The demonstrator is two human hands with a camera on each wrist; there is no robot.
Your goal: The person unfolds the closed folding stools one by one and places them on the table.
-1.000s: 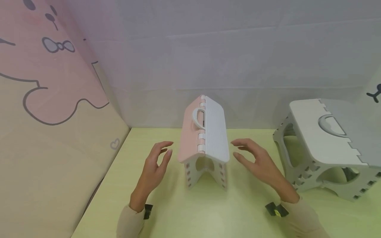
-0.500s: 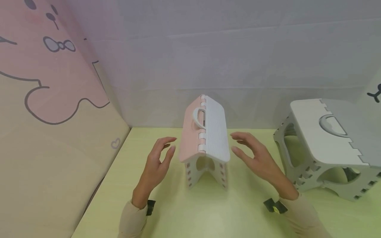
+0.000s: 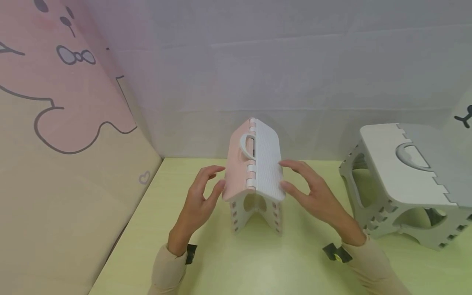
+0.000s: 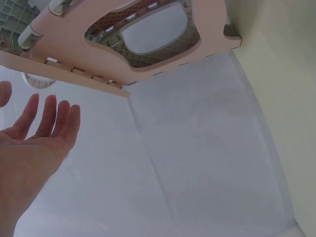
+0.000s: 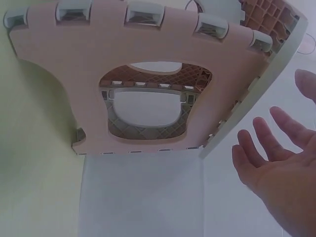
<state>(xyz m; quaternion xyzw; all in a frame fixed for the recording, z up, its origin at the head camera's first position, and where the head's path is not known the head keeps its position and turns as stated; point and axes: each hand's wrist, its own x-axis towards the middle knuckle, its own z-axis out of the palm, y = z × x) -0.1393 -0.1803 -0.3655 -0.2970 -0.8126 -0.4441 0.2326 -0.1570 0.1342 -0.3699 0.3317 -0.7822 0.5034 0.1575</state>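
A small pink and white folding stool [image 3: 268,159] stands partly folded on the table, its two top panels sloping like a roof with a loop handle up at the ridge. My left hand [image 3: 199,198] is at its pink panel, thumb and fingers apart and fingertips right at the edge. On the other side my right hand [image 3: 317,194] has its fingertips at the edge of the white panel. Both hands are relaxed and grip nothing. From below, the left wrist view shows the stool's pink leg frame [image 4: 113,54] beside the fingers; the right wrist view shows a similar leg frame [image 5: 84,64].
A larger grey and white folding stool [image 3: 405,176] stands unfolded at the right on the yellow-green table [image 3: 254,266]. A pale cloth wall [image 3: 295,73] rises behind the table, and a cartoon-printed cloth [image 3: 73,196] hangs along the left.
Both hands have moved inward from either side, from a small gap away to the stool's edges. The two stools have stayed in place.
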